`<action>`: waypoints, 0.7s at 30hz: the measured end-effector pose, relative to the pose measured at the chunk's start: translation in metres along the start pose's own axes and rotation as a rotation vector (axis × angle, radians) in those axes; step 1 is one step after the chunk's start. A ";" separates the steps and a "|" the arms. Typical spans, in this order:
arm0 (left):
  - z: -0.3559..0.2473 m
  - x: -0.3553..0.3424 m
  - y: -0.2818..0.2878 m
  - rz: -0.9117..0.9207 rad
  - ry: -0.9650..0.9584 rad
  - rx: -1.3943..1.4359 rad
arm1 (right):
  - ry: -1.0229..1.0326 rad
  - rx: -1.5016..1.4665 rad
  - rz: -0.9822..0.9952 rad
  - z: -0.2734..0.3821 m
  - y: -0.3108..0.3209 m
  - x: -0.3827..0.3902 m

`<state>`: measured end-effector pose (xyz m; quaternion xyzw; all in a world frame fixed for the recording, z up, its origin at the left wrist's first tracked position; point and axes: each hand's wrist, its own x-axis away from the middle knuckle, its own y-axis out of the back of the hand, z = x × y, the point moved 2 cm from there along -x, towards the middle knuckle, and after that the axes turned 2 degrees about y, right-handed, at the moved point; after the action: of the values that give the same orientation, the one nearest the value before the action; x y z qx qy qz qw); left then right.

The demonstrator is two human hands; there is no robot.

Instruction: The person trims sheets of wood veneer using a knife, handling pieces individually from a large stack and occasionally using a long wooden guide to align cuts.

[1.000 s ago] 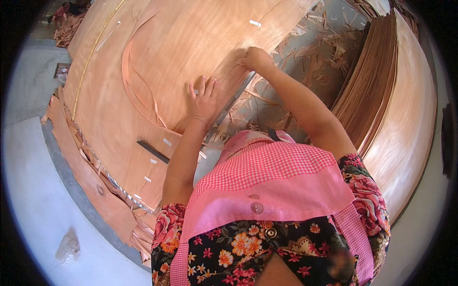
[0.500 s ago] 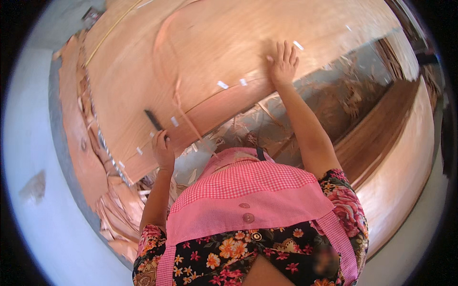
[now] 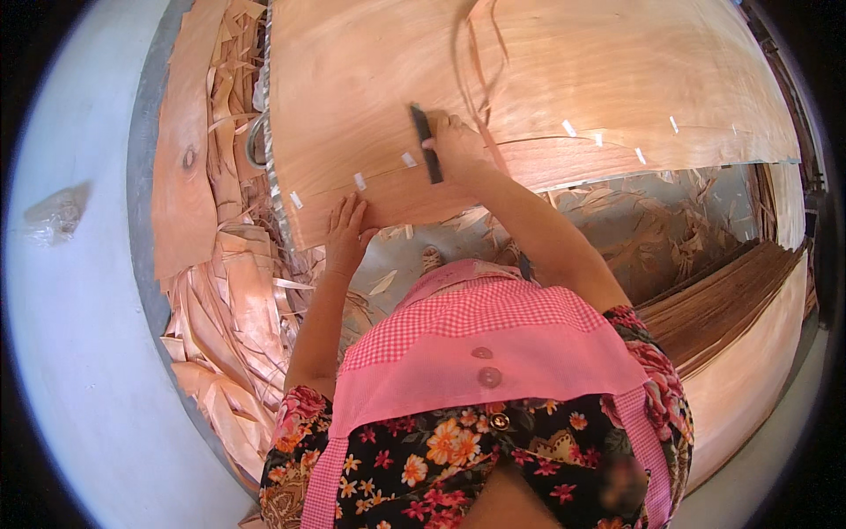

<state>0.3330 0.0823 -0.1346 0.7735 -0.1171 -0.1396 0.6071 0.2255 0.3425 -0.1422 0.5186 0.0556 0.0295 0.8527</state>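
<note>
A broad sheet of light wood veneer (image 3: 617, 62) spreads before me, with a redder band (image 3: 564, 169) along its near edge. Short white tape pieces (image 3: 409, 160) sit along the line between the two. My right hand (image 3: 460, 148) grips a narrow, flat black tool (image 3: 425, 141), knife-like in shape, on the sheet near that line. Whether it has a blade cannot be made out. At the near edge, left of the tool, my left hand (image 3: 347, 231) lies with fingers stretched out on the veneer. A thin curled veneer strip (image 3: 478, 75) lies beyond my right hand.
Veneer scraps (image 3: 233, 300) heap up at the left, beside a pale wall (image 3: 79, 309). More offcuts litter the grey floor (image 3: 608, 212) under the sheet's near edge. A stack of darker veneer (image 3: 727, 295) stands at the right. A metal ring (image 3: 256, 141) shows by the sheet's left edge.
The black tool has passed from my left hand to my right. My right hand has come left across the sheet; my left now rests at its near edge. The view has turned.
</note>
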 end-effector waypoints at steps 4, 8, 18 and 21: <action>0.040 0.006 0.009 0.054 -0.133 0.023 | -0.126 -0.054 0.074 0.040 -0.018 -0.017; 0.076 0.001 0.018 0.181 -0.265 0.167 | -0.192 -0.327 -0.004 0.059 0.010 0.011; 0.098 -0.010 0.028 0.064 -0.502 0.095 | 0.297 0.065 0.114 0.069 -0.030 0.092; 0.097 -0.013 0.027 0.032 -0.534 0.065 | 0.243 -0.018 0.127 0.065 -0.036 0.083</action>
<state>0.2862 -0.0076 -0.1292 0.7265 -0.2896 -0.3252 0.5316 0.3153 0.2774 -0.1499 0.5062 0.1253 0.1464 0.8406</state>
